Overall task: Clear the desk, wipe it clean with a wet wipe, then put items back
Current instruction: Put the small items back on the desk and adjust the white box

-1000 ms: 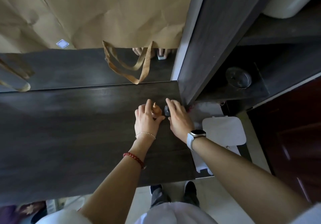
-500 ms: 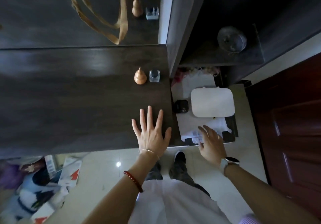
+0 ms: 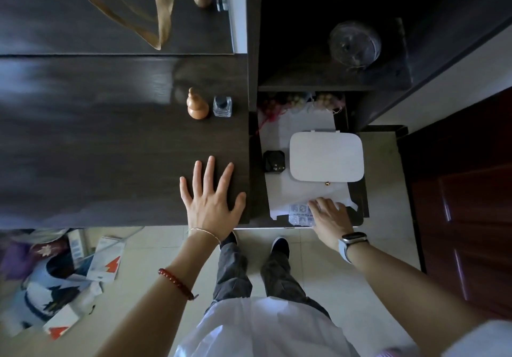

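Both hands have left the wooden gourd (image 3: 197, 104) and small glass bottle (image 3: 222, 106), which stand side by side near the counter's (image 3: 110, 140) right edge. Now the right hand (image 3: 331, 218) curls onto a clear plastic packet (image 3: 300, 214) on the low stand (image 3: 357, 212) beside the counter; whether that grip has closed I cannot tell. Its partner, the left hand (image 3: 212, 199), lies flat and open, gripping nothing. Putting items back looks underway; next, lift the packet across.
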`<action>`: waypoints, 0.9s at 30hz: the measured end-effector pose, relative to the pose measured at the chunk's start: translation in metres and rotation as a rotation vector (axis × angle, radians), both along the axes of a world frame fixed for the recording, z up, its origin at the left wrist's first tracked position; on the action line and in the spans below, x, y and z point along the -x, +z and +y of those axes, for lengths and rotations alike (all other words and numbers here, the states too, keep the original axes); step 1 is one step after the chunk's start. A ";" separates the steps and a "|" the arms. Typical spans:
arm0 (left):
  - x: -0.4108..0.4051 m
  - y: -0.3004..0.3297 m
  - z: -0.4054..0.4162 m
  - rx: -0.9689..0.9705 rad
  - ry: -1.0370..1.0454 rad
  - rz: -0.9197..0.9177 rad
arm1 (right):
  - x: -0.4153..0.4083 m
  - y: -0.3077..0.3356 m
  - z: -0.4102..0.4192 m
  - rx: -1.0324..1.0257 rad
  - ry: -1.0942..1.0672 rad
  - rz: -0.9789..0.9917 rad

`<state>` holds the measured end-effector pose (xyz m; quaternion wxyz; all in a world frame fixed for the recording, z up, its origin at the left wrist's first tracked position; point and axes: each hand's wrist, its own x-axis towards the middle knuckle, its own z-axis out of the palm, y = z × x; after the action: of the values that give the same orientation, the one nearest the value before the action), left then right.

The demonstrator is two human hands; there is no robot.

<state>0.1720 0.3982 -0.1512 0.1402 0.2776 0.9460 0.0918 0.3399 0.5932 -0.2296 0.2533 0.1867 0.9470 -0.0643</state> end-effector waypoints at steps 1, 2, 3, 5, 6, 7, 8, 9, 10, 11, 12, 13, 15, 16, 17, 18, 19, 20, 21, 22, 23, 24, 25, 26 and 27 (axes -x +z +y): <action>0.000 0.001 0.002 -0.021 0.015 -0.001 | -0.001 0.003 0.002 -0.009 0.015 0.021; -0.001 0.002 0.005 -0.044 0.032 0.005 | -0.003 0.006 0.003 -0.007 0.021 0.031; -0.002 0.003 0.009 -0.063 0.044 0.021 | -0.005 0.010 0.004 0.002 0.013 0.057; -0.006 0.006 0.021 -0.077 0.023 0.091 | -0.007 0.018 0.007 0.046 -0.036 0.147; -0.008 0.008 0.029 -0.085 -0.014 0.134 | -0.007 0.025 0.008 0.079 -0.065 0.193; -0.011 0.010 0.039 -0.094 -0.070 0.165 | -0.007 0.031 0.010 0.119 -0.102 0.236; -0.015 0.011 0.051 -0.105 -0.144 0.188 | -0.007 0.035 0.012 0.156 -0.142 0.283; -0.018 0.009 0.063 -0.116 -0.230 0.197 | -0.008 0.039 0.014 0.184 -0.187 0.331; -0.019 0.008 0.077 -0.132 -0.309 0.192 | -0.008 0.042 0.017 0.204 -0.231 0.371; -0.021 0.005 0.090 -0.147 -0.361 0.164 | -0.008 0.045 0.020 0.218 -0.276 0.402; -0.022 0.002 0.103 -0.136 -0.379 0.110 | -0.008 0.047 0.023 0.224 -0.323 0.435; -0.021 -0.001 0.115 -0.095 -0.368 0.049 | -0.008 0.049 0.027 0.225 -0.364 0.467; -0.018 -0.016 0.132 0.068 -0.308 -0.089 | -0.009 0.051 0.033 0.218 -0.423 0.518; -0.015 -0.024 0.138 0.140 -0.268 -0.127 | -0.009 0.052 0.035 0.216 -0.443 0.530; -0.012 -0.031 0.141 0.194 -0.235 -0.147 | -0.010 0.052 0.038 0.215 -0.461 0.534; -0.010 -0.038 0.143 0.232 -0.212 -0.163 | -0.012 0.051 0.040 0.215 -0.476 0.535; -0.009 -0.045 0.145 0.261 -0.202 -0.190 | -0.014 0.050 0.042 0.214 -0.490 0.538; -0.008 -0.048 0.147 0.281 -0.198 -0.221 | -0.016 0.049 0.044 0.216 -0.502 0.543; -0.008 -0.052 0.149 0.296 -0.193 -0.244 | -0.018 0.047 0.046 0.222 -0.513 0.544; -0.008 -0.053 0.151 0.302 -0.184 -0.244 | -0.020 0.047 0.047 0.231 -0.523 0.544; -0.008 -0.055 0.152 0.303 -0.175 -0.229 | -0.021 0.046 0.048 0.238 -0.531 0.543; -0.007 -0.058 0.153 0.304 -0.169 -0.209 | -0.022 0.046 0.048 0.241 -0.533 0.544; -0.005 -0.061 0.153 0.307 -0.163 -0.191 | -0.023 0.047 0.049 0.241 -0.529 0.549; -0.003 -0.064 0.154 0.315 -0.160 -0.177 | -0.023 0.047 0.050 0.239 -0.524 0.555; 0.000 -0.066 0.154 0.323 -0.160 -0.167 | -0.024 0.047 0.051 0.236 -0.519 0.562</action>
<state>0.1722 0.5518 -0.2171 0.2678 0.3171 0.9084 -0.0501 0.3636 0.6442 -0.1822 -0.0204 0.3645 0.8869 -0.2832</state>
